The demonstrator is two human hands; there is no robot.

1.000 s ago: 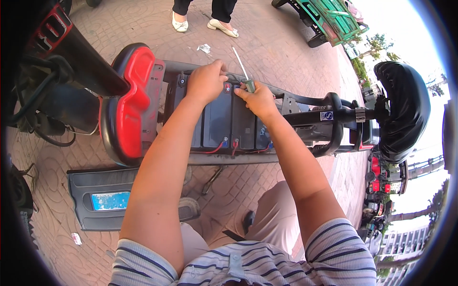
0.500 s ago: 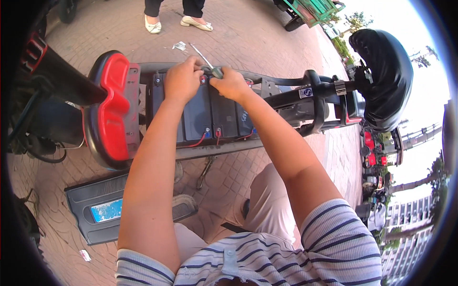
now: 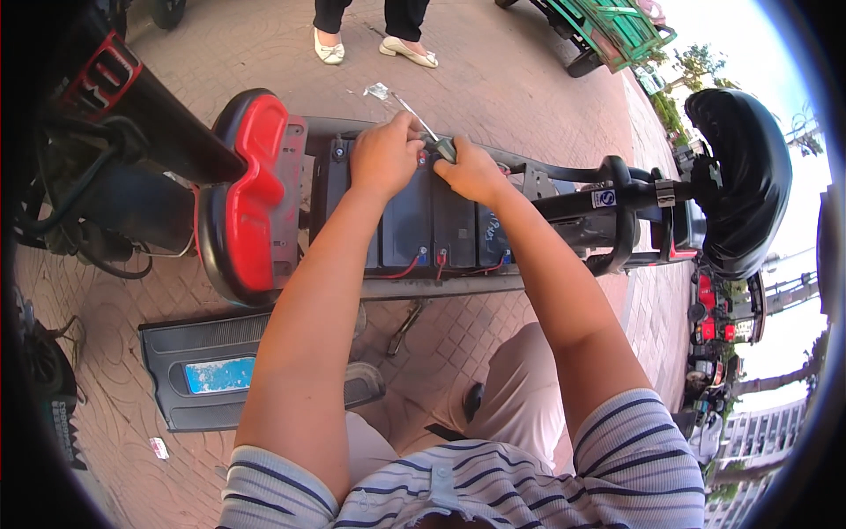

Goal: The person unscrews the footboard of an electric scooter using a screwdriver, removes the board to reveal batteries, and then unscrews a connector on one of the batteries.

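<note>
My right hand (image 3: 476,173) is closed round the dark handle of a screwdriver (image 3: 447,150). Its thin metal shaft points away to the far left, past the far edge of the scooter frame. Beside it, my left hand (image 3: 382,160) has its fingers pinched together close to a battery terminal (image 3: 422,158); whatever lies between them is hidden. Both hands are over the far ends of several dark batteries (image 3: 401,231) set side by side in the electric scooter's floor. Red wires (image 3: 398,270) join terminals at the near ends.
The scooter's red and black front panel (image 3: 256,194) rises on the left, its black seat (image 3: 738,181) on the right. A dark floor cover (image 3: 167,379) lies on the paving at near left. Beyond the scooter stands a person in pale shoes (image 3: 330,54), near a green cart (image 3: 608,26).
The whole scene has shifted right in the picture as the view turned. My hands stay at the far battery ends, the screwdriver still in the right one.
</note>
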